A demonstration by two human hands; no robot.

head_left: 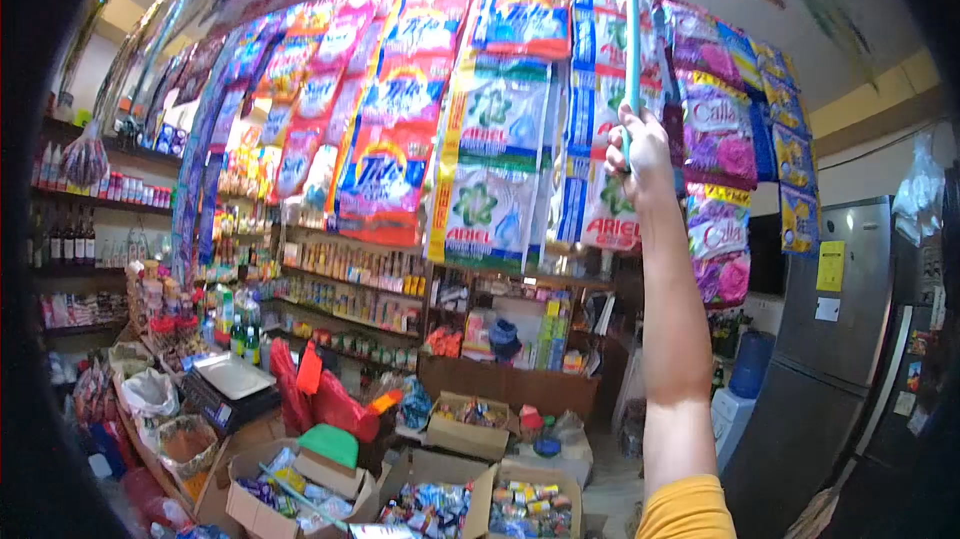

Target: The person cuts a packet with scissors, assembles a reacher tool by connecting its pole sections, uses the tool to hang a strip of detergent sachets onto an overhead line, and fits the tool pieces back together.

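My right hand [645,154] is raised, its fingers wrapped round a thin teal stick [632,34] that points upward. The tip of the stick looks notched and reaches above the hanging packets. Behind the hand hang strips of Ariel detergent sachets [490,204], with Tide sachets [385,174] to their left. Calla sachets [718,117] hang just right of the stick. Whether the stick touches any strip, I cannot tell. My left hand is out of view.
Open cardboard boxes [465,434] of packets stand on the floor. A weighing scale [232,379] sits on the left counter. Stocked shelves [345,309] line the back. On the right are a water dispenser [735,414] and a grey fridge [825,339].
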